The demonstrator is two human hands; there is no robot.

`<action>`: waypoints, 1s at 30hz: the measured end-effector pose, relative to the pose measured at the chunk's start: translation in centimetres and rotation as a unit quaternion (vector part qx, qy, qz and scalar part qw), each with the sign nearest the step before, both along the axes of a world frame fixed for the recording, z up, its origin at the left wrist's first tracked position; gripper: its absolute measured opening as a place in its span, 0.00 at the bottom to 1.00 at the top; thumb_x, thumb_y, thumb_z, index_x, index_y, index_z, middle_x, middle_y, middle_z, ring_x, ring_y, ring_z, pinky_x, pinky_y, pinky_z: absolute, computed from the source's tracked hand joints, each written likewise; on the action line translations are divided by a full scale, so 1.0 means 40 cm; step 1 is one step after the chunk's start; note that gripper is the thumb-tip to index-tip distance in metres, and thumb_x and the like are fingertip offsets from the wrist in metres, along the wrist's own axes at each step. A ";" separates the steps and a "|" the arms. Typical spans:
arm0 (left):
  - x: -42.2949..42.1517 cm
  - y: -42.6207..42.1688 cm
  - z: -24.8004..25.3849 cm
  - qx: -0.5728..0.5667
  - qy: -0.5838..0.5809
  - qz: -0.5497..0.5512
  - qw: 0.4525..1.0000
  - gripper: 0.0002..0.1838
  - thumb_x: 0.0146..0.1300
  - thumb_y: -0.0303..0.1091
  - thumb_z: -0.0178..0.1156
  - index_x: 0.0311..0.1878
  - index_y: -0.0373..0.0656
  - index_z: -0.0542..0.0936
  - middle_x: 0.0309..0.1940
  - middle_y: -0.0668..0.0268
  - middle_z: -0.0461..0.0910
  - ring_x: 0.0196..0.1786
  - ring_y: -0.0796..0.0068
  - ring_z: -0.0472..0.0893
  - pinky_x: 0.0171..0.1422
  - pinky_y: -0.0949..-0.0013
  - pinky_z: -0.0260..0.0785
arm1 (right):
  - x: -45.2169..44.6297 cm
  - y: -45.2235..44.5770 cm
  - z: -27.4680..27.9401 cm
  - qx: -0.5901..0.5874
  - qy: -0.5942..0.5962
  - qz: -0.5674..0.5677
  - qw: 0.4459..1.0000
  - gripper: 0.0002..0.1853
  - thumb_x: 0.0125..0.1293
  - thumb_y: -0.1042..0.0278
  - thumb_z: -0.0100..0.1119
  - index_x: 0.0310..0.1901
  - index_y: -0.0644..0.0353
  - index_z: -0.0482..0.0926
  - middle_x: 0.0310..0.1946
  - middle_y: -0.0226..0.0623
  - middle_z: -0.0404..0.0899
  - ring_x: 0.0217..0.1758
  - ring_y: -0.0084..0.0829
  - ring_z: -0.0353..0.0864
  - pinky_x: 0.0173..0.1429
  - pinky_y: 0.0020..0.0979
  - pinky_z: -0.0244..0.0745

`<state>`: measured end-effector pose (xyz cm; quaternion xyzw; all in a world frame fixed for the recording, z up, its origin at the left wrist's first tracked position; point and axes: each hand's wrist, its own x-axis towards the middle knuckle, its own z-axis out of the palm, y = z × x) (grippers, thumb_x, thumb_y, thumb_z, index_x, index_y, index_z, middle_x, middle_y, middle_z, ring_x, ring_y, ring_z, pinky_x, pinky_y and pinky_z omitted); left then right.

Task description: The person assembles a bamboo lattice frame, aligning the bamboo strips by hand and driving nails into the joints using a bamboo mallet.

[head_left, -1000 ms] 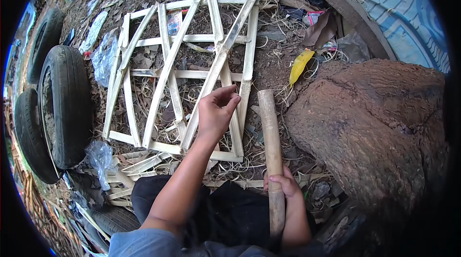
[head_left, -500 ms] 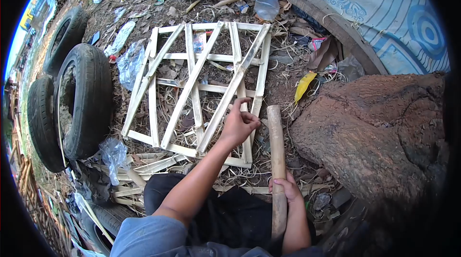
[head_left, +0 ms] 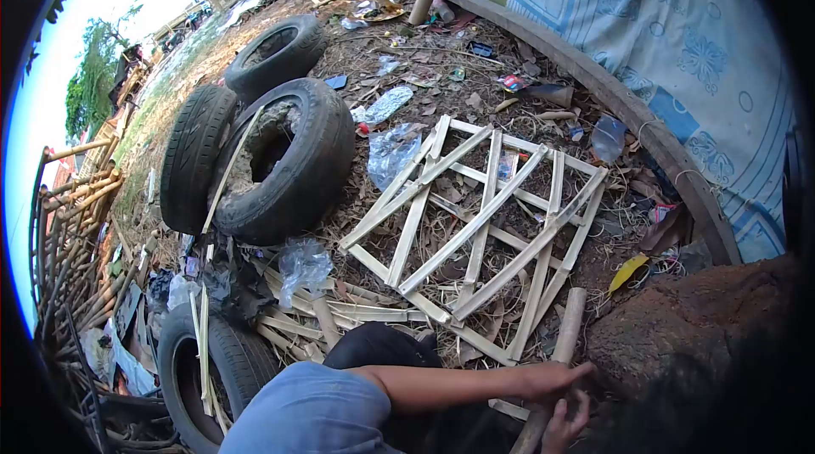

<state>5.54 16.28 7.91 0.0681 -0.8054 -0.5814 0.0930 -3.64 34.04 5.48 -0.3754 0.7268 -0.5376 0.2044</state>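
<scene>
My left hand [head_left: 550, 380] reaches across the upper part of a thick bamboo stick [head_left: 570, 327], its fingers drawn together toward the right. Just below is my right hand [head_left: 566, 425], beside the lower part of the stick, with fingers curled up close to the left fingertips. Whatever may be between the fingers is too small and dark to make out. In front of both hands, a lattice frame of pale split bamboo strips [head_left: 477, 225] lies on the ground, its near right edge close to the stick.
Several old tyres [head_left: 293, 157] lie to the left, another tyre [head_left: 212, 352] nearer. A rough tree trunk [head_left: 671, 318] stands at the right. Behind are a curved wooden beam [head_left: 594, 81] and a blue patterned cloth [head_left: 586, 21]. Split strips [head_left: 297, 327], plastic bags [head_left: 392, 155] and leaves litter the ground.
My view has swung left and up. My left hand has moved from above the lattice to the right, across the stick. My right hand has shifted from gripping the stick to beside it, near the left.
</scene>
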 end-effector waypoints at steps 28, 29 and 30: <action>-0.017 -0.088 -0.016 -0.166 0.035 0.012 0.985 0.07 0.49 0.31 0.71 0.32 0.45 0.84 0.31 0.65 0.79 0.40 0.62 0.77 0.48 0.61 0.69 | -0.005 -0.050 0.022 0.073 -0.236 -0.067 0.967 0.10 0.60 0.75 0.69 0.37 0.63 0.75 0.30 0.26 0.77 0.32 0.15 0.73 0.37 0.20 0.70; -0.022 -0.113 -0.024 -0.143 0.047 0.064 0.987 0.06 0.49 0.29 0.71 0.31 0.44 0.84 0.28 0.63 0.81 0.35 0.60 0.79 0.42 0.60 0.71 | -0.008 -0.052 0.024 0.123 -0.220 -0.058 0.966 0.15 0.58 0.73 0.71 0.43 0.63 0.75 0.33 0.28 0.78 0.33 0.16 0.74 0.37 0.21 0.70; -0.021 -0.135 -0.030 -0.128 0.028 0.117 0.984 0.06 0.50 0.28 0.72 0.31 0.43 0.85 0.28 0.61 0.82 0.34 0.59 0.80 0.41 0.60 0.72 | -0.010 -0.054 0.021 0.123 -0.220 -0.053 0.966 0.15 0.58 0.73 0.71 0.43 0.63 0.75 0.33 0.28 0.78 0.33 0.16 0.74 0.37 0.21 0.70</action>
